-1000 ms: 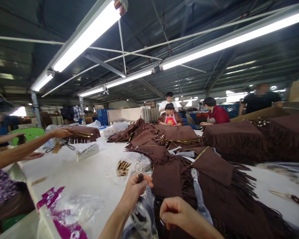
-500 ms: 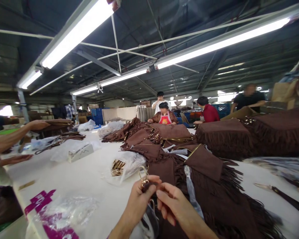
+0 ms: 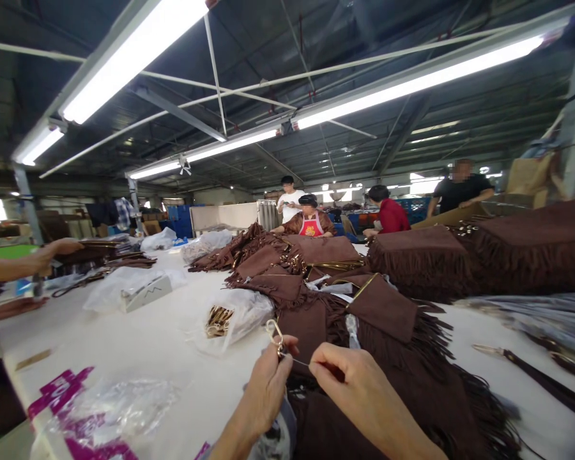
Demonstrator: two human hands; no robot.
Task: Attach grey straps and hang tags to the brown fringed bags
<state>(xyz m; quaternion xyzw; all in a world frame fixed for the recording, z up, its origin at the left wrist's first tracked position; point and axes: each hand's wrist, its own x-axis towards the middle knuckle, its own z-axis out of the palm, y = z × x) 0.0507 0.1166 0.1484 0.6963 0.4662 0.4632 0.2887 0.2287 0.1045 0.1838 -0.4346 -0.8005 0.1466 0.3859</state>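
Note:
My left hand (image 3: pixel 267 390) pinches a metal snap clasp (image 3: pixel 274 332) that sticks up above its fingers, with a dark strap end below it. My right hand (image 3: pixel 354 390) is closed beside it, its thumb and forefinger pinching a thin thread (image 3: pixel 299 362) that runs to the clasp. Both hands hover over brown fringed suede bags (image 3: pixel 388 319) lying on the white table (image 3: pixel 138 345). A clear plastic bag of gold hardware (image 3: pixel 219 319) lies just beyond my left hand.
More brown fringed bags (image 3: pixel 508 255) are piled on the right and at the centre back. A co-worker's arm (image 3: pixel 23 262) reaches in from the left over stacked pieces. A purple-printed plastic bag (image 3: pixel 100 409) lies near left. Three people (image 3: pixel 309 220) work at the far end.
My right hand has risen from below to meet the left, then drawn to the right, pulling a thread taut from the clasp. The view has shifted a little to the right.

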